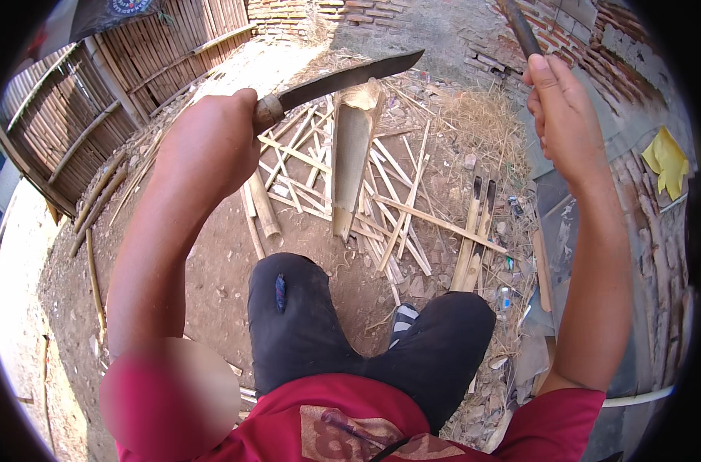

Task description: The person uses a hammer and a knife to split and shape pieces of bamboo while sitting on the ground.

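Note:
My left hand [212,146] is closed round the wooden handle of a machete [343,81]. Its dark, curved blade points to the right, across the far end of a split bamboo trough [352,162]. Whether the edge touches the bamboo, I cannot tell. Raised at the upper right, my right hand [564,119] grips a dark stick [521,29], whose far end runs out of view. Several thin bamboo strips [412,208] lie criss-cross on the ground round the trough.
Two dark-tipped bamboo slats [477,227] lie by my right knee, a bamboo pole [264,204] beyond my left. A woven bamboo fence [158,61] stands at the left, a brick wall [435,35] at the back. Grey sheets [577,254] and a yellow scrap [666,163] are at the right.

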Demonstrator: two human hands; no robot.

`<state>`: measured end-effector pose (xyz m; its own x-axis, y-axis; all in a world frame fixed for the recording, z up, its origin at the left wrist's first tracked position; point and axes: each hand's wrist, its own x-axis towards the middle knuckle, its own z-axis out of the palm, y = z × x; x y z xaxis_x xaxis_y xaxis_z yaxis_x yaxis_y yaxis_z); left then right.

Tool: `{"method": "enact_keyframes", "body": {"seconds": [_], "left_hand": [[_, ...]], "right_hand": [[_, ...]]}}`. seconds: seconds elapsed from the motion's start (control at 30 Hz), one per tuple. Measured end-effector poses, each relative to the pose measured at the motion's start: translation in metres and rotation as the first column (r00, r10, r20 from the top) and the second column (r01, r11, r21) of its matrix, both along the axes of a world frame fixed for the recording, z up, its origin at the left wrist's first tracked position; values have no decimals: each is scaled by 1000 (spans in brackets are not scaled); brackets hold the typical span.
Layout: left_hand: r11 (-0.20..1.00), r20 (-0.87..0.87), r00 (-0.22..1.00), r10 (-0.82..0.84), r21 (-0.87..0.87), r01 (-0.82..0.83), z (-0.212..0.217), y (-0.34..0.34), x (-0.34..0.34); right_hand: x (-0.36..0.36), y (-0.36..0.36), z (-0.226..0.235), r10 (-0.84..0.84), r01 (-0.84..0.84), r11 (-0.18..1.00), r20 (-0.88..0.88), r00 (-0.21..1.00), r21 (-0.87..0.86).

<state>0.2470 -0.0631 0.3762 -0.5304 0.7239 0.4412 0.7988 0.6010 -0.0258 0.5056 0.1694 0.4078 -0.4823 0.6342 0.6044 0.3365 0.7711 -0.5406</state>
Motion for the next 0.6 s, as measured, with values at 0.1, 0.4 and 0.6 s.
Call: {"method": "enact_keyframes", "body": {"seconds": [0.1,0.4,0.6], "left_hand": [[1000,18,1000,4,-2,-4,-1,1,1],[1000,-21,1000,-5,3,5,-3,-2,-2],[1000,-21,1000,-21,5,21,2,-2,3]], "right_hand": [[1,3,3,17,-18,1000,-115,993,-7],[1,3,6,33,-34,995,-8,999,-89],[-5,10,-33,5,-20,993,125,992,119]]}}
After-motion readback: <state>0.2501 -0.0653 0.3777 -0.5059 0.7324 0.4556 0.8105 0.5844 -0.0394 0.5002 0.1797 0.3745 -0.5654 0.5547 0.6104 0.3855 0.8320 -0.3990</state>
